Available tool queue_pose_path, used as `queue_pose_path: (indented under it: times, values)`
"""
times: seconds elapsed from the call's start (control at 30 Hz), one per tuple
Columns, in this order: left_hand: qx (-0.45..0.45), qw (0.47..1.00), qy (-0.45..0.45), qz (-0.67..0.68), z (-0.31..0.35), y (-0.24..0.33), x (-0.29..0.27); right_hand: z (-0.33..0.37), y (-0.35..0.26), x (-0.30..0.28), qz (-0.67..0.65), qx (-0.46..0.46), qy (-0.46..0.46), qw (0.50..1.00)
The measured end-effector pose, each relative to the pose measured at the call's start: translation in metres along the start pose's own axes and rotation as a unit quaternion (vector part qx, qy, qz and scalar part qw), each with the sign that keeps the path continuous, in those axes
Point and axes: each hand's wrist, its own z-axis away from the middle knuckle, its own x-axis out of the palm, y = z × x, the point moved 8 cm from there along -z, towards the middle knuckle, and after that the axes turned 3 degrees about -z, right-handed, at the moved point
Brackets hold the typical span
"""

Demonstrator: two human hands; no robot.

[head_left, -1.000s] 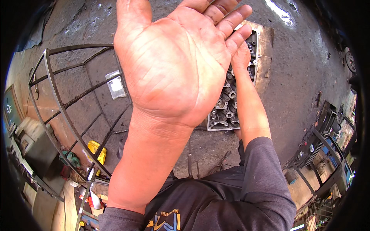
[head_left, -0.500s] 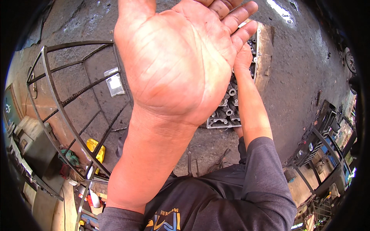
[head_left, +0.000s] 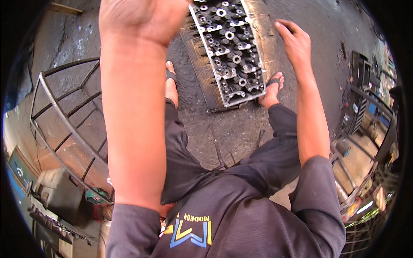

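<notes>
An engine cylinder head (head_left: pixel 235 59), a long metal block with rows of bores and valve parts, lies on the ground in front of me. My left hand (head_left: pixel 140 19) is raised close to the view at the upper left, and its fingers run out past the top edge. What it does there cannot be made out. To the right of the cylinder head, my right hand (head_left: pixel 297 46) hangs apart from it. Its thumb and forefinger stand apart, the other fingers look loosely bent, and I see nothing in them.
Boards (head_left: pixel 195 64) lie under and beside the cylinder head. My sandalled feet flank its near end, the right foot (head_left: pixel 272 91) close to its corner. A curved metal frame (head_left: pixel 64 114) stands at the left, with a grey box-shaped machine (head_left: pixel 58 189) behind it. More metal frames (head_left: pixel 355 109) are at the right.
My left hand has moved up and left, uncovering the cylinder head. My right hand has come off the cylinder head and moved to the right. The view has shifted too.
</notes>
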Motion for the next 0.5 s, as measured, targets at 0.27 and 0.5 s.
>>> queue_pose_path:
  times: [0.27, 0.5]
  values:
    - [0.019, 0.945, 0.144, -0.294, 0.065, 0.007, 0.017, 0.296, -0.009, -0.086, -0.482, 0.255, 0.031, 0.838]
    - [-0.036, 0.852, -0.047, -0.520, 0.298, -0.115, 0.104, 0.430, 0.027, 0.009, -0.571, 0.337, -0.070, 0.745]
